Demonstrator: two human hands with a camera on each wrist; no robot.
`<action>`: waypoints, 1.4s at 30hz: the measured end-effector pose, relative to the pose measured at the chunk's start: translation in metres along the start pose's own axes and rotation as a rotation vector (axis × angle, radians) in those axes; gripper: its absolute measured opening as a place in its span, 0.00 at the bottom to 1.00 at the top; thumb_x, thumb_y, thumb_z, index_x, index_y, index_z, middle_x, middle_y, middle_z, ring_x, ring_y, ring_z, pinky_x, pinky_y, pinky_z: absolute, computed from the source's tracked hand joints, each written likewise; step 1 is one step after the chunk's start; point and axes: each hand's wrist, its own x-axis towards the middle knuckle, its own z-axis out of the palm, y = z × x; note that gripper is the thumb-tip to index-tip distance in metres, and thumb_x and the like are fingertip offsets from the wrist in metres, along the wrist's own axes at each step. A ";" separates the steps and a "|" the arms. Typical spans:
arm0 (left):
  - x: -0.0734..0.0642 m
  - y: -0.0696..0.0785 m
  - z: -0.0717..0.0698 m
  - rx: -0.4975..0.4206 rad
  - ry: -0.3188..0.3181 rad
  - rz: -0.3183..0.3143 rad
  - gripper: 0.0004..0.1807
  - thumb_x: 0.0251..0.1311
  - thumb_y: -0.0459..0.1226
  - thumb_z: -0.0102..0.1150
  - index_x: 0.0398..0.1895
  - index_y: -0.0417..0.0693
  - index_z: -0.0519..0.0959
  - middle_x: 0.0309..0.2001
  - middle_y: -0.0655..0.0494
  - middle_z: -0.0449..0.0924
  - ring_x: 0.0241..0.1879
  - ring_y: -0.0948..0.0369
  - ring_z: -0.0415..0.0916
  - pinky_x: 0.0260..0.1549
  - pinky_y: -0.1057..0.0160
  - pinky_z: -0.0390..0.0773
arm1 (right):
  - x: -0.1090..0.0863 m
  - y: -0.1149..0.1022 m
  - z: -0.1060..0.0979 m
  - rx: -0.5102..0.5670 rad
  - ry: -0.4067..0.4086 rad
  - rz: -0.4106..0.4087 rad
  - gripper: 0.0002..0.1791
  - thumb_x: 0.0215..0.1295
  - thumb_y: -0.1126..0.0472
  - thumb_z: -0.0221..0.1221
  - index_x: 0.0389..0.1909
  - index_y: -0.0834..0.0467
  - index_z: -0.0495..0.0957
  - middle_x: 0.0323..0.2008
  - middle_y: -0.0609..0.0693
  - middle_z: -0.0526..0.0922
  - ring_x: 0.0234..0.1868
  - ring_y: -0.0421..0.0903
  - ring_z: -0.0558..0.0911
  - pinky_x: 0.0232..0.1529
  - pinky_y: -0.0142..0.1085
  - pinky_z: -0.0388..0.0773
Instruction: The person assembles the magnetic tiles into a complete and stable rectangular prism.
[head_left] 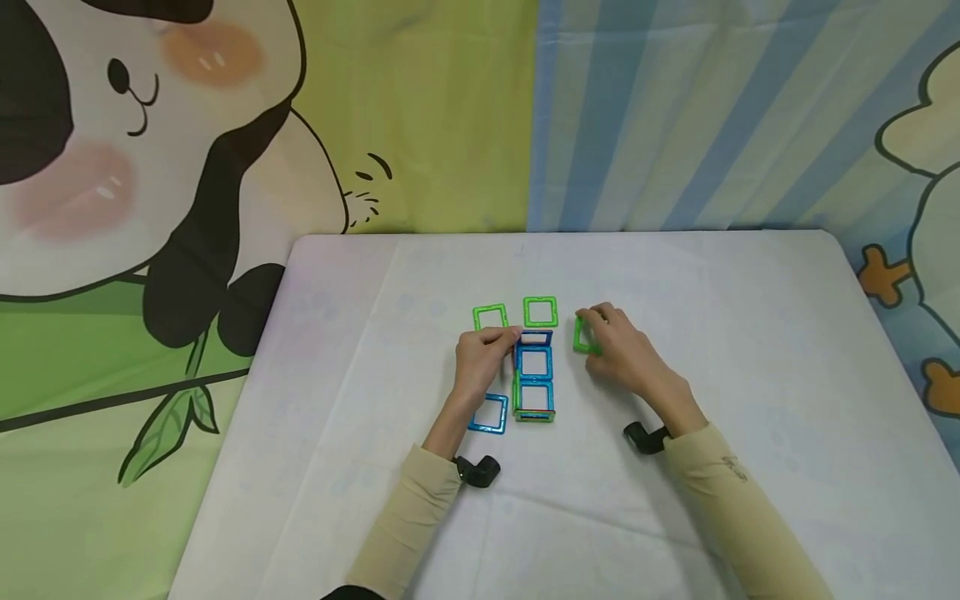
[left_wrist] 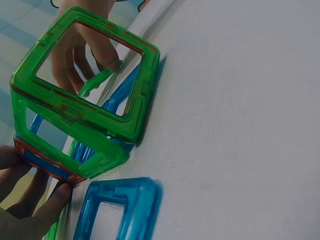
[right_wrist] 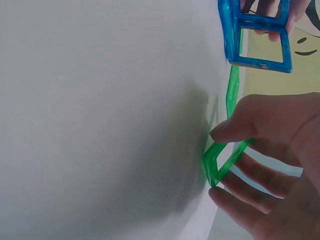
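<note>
Square magnetic frame tiles are joined into a small open structure on the table, with blue squares along its base. Green tiles stand at its near end and side in the left wrist view. My left hand holds its left side near the far end, fingertips on a red-edged tile. To the right of the structure, my right hand pinches a green square tile between thumb and fingers, tilted near the tabletop. Part of that tile is hidden behind the fingers.
Two green square tiles lie beyond the structure, one straight behind it and one to the left. A blue square tile lies beside its near left corner. The white table meets a printed cloth backdrop at its far edge.
</note>
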 end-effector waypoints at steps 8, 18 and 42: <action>0.000 -0.001 0.000 -0.010 -0.006 0.004 0.14 0.62 0.50 0.61 0.46 0.57 0.86 0.45 0.60 0.87 0.47 0.63 0.82 0.52 0.60 0.79 | -0.005 0.003 0.003 0.125 0.053 -0.060 0.39 0.47 0.68 0.69 0.64 0.60 0.66 0.58 0.59 0.70 0.56 0.55 0.73 0.56 0.53 0.74; 0.000 -0.001 0.000 -0.014 -0.006 0.003 0.14 0.62 0.50 0.61 0.46 0.56 0.86 0.45 0.59 0.86 0.46 0.63 0.83 0.52 0.60 0.80 | -0.006 0.003 0.011 0.285 0.099 -0.131 0.38 0.46 0.69 0.70 0.60 0.63 0.65 0.56 0.59 0.71 0.56 0.55 0.73 0.59 0.49 0.74; 0.003 -0.001 0.000 0.012 -0.001 0.001 0.15 0.61 0.51 0.62 0.45 0.55 0.86 0.44 0.59 0.86 0.43 0.62 0.81 0.47 0.61 0.80 | -0.003 -0.008 0.020 0.467 -0.046 -0.100 0.41 0.45 0.71 0.69 0.61 0.62 0.59 0.60 0.60 0.70 0.65 0.58 0.71 0.67 0.50 0.66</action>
